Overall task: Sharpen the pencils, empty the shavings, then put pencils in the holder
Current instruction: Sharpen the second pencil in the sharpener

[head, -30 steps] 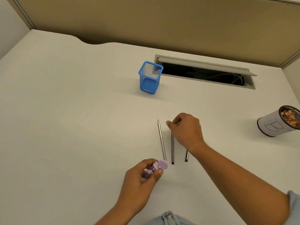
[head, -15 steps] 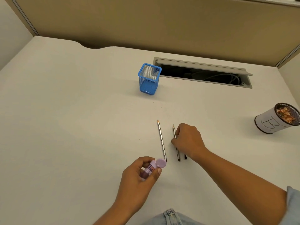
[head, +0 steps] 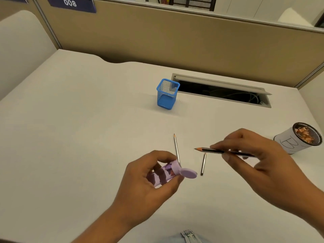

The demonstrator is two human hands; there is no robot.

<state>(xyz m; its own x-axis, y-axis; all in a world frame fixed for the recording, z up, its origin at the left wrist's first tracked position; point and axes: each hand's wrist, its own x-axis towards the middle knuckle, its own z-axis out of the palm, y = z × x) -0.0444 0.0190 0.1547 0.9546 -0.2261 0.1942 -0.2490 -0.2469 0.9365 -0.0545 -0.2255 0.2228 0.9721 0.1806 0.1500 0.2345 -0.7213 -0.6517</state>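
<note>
Head view, single frame.

- Left hand (head: pixel 149 181): low centre, above the desk (head: pixel 78 137). Fingers (head: pixel 158 155) and thumb curl round a translucent purple pencil sharpener (head: pixel 164 173), which lies roughly level with its mouth to the right. Its round hinged lid (head: pixel 190 173) hangs open off that end. Dark patches show inside the barrel (shavings or shadow, cannot tell).
- Right hand (head: pixel 263 163): right of centre, raised off the desk. Fingertips (head: pixel 226 142) and thumb pinch a dark striped pencil (head: pixel 206 150) along its shaft. The pencil is near-horizontal, sharpened tip pointing left toward the sharpener, with a clear gap between tip and open mouth.
- Two more pencils lie on the desk between the hands. The pale pencil (head: pixel 176 148) points its tip away from the person; its near end disappears behind the sharpener. The dark pencil (head: pixel 203 164) lies just right of the lid, below the held pencil's tip, and only part of it shows.
- Blue mesh pencil holder (head: pixel 167 93): square, upright, further back at centre, well apart from both hands. No pencils inside.
- White-wrapped mesh cup (head: pixel 289 142), hand-marked "B": at the right edge, near the right hand, with orange-brown shavings (head: pixel 305 135) inside.
- Behind the holder: open cable slot (head: pixel 222 92) in the desk, cables visible. Tan partition (head: pixel 175 41) beyond, with a "008" label (head: pixel 70 3).
</note>
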